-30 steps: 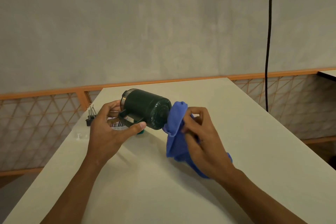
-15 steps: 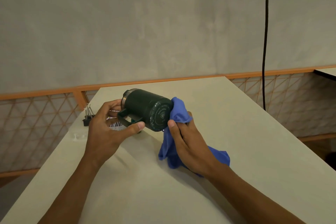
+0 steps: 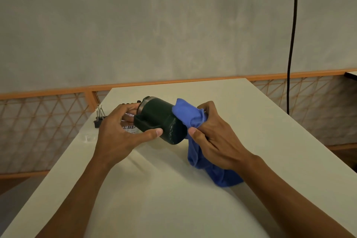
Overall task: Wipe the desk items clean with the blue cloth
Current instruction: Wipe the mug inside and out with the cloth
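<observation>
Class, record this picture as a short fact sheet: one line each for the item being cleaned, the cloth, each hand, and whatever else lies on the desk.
Item being cleaned: dark green mug, held on its side, base toward the camera
Cloth: blue cloth, bunched against the mug near its base, tail hanging toward the desk
Left: left hand grips the mug, thumb by the handle
Right: right hand pinches the cloth
Also on desk: binder clips near the left edge; barcoded item, mostly hidden by the left hand

Dark green mug; blue cloth; cream desk
</observation>
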Motion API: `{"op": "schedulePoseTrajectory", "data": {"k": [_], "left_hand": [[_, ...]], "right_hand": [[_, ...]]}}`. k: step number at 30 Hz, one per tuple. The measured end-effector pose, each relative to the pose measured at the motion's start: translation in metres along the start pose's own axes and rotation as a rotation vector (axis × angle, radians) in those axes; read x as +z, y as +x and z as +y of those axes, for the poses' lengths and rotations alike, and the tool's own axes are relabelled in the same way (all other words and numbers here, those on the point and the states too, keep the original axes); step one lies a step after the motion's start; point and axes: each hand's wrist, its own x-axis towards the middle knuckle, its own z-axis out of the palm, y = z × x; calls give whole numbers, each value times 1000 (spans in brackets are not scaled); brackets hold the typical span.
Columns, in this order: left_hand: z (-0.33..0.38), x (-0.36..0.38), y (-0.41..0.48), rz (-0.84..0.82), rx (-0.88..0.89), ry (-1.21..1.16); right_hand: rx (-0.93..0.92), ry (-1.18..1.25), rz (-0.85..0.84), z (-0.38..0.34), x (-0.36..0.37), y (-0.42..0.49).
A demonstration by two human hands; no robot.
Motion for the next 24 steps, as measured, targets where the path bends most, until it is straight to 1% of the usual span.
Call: {"op": "schedulePoseTrajectory", "data": {"k": [6, 10, 16, 20, 24], "left_hand": [[-4, 2, 0, -28, -68, -71], [-2, 2, 1, -64, -125, -101], [-4, 7, 2, -83, -146, -113], [-12, 5, 5, -35, -192, -209], [-9, 1, 6, 16, -208, -254]], "right_hand": [[-102, -135, -61, 2, 4, -2], [-163, -148, -61, 3, 4, -4], [-242, -161, -58, 2, 7, -5], [-260, -205, -54, 1, 9, -8], [-267, -241, -105, -1, 5, -10]]}}
